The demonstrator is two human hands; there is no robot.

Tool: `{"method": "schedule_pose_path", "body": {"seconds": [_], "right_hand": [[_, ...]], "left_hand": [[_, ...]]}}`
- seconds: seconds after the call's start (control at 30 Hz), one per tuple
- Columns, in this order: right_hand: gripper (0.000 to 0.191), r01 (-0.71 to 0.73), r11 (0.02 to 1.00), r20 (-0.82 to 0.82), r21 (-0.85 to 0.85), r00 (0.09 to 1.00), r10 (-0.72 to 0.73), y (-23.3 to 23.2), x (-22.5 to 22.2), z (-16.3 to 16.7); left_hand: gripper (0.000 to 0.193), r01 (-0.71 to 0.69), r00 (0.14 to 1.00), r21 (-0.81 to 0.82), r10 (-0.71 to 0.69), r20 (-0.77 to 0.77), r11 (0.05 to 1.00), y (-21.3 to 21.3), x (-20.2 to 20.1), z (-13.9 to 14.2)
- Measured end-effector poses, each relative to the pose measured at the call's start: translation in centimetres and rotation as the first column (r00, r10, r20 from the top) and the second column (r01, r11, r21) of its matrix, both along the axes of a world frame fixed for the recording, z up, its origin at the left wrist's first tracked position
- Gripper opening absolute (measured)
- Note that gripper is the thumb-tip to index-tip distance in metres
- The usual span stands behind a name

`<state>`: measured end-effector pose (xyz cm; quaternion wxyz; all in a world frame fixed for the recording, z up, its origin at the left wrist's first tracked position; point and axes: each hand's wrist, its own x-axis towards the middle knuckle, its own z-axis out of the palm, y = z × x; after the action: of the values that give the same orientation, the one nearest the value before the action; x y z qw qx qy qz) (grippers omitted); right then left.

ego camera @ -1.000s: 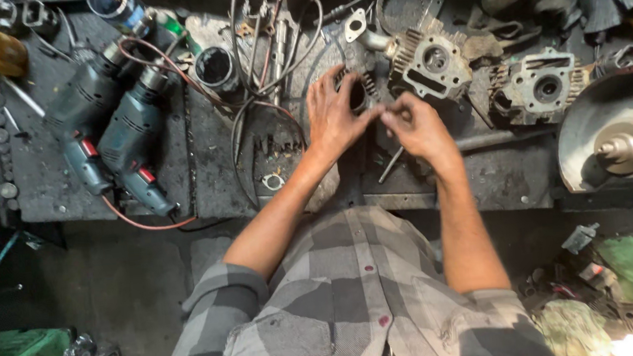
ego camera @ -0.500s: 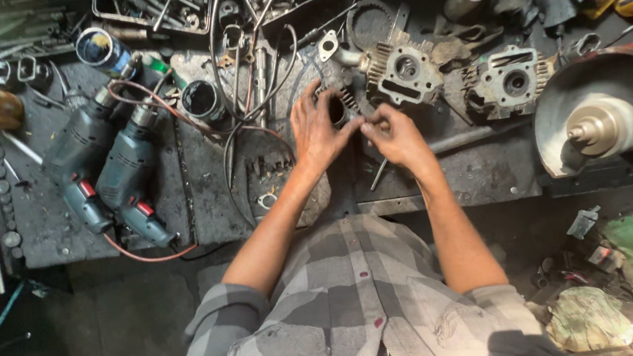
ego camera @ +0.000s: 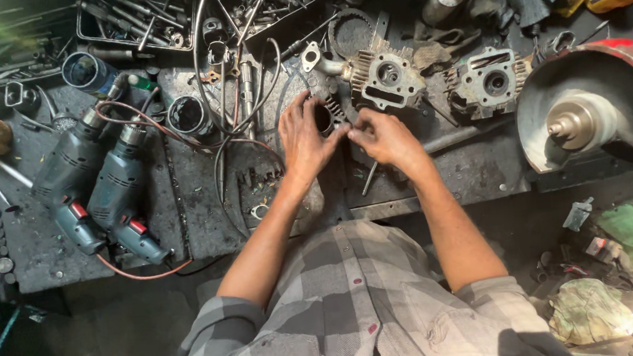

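Fingers [ego camera: 309, 111] of both hands grip finned cylinder [ego camera: 326, 116], bore upward.

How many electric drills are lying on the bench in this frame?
2. Both lie side by side at the bench's left: one drill farther left, the other drill beside it, nearer the hands. More could be hidden among the clutter.

We are keeping our left hand [ego camera: 304, 139] and right hand [ego camera: 383, 137] side by side at the middle of the workbench [ego camera: 468, 168], both touching a finned cylinder [ego camera: 326, 116] between them. Two power drills [ego camera: 96, 186] are lying well to the left, two cylinder heads [ego camera: 438, 79] are sitting just behind and to the right, and a tool tray [ego camera: 138, 18] is resting at the far edge. A grinder wheel [ego camera: 582, 120] is standing at the right end.
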<state>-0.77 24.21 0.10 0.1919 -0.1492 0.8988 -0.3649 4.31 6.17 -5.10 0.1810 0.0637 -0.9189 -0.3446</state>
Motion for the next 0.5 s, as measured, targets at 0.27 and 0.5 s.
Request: {"method": "schedule_pose_path", "body": {"seconds": [0.27, 0.5], "right_hand": [[0.030, 0.037, 0.999, 0.070, -0.018, 0.997, -0.035, -0.3, -0.1, -1.2], [0.026, 0.181, 0.935, 0.189, -0.306, 0.974, -0.127, -0.4, 1.4, -4.0]], "left_hand": [[0.077, 0.032, 0.998, 0.027, -0.033, 0.051, 0.999, -0.2, -0.2, -0.4], [0.057, 0.053, 0.998, -0.011, -0.053, -0.016, 0.999, -0.5, 0.1, 0.0]]}}
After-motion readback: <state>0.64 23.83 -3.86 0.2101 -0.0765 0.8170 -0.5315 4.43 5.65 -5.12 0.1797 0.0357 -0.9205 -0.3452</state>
